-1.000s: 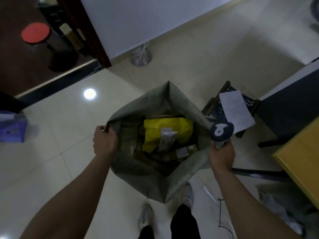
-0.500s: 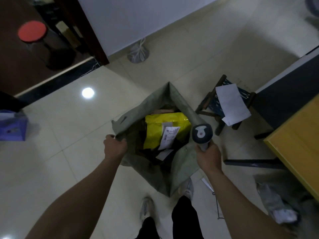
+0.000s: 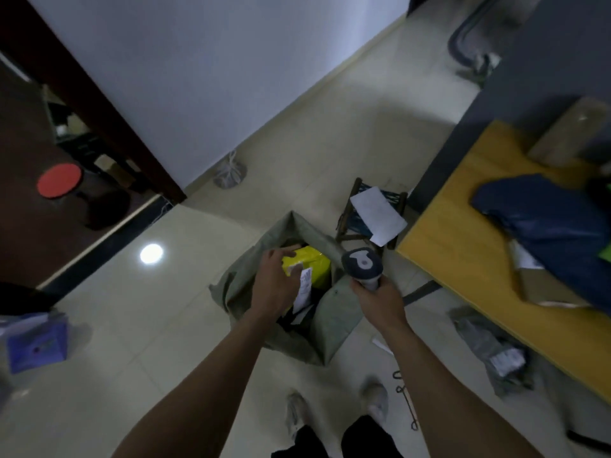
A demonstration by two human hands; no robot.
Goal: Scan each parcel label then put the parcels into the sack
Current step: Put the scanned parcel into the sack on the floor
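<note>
A grey-green sack (image 3: 334,325) stands open on the floor in front of my feet. Inside it lies a yellow parcel (image 3: 319,266) with a white label, on top of darker parcels. My left hand (image 3: 274,282) reaches over the sack's mouth, its fingers stretched out and resting on the yellow parcel's left side. My right hand (image 3: 380,302) grips the handle of a dark handheld scanner (image 3: 362,264), held upright above the sack's right rim.
A yellow table (image 3: 463,246) at the right carries a dark blue parcel (image 3: 555,226) and brown boxes (image 3: 568,137). A grey parcel (image 3: 492,348) lies on the floor beneath its edge. A small stool (image 3: 347,223) with white paper stands behind the sack. A purple bag (image 3: 36,342) sits far left.
My left hand has let go of the sack's left rim and moved right, onto the yellow parcel. The view has turned right, showing the table. The scanner stays in my right hand.
</note>
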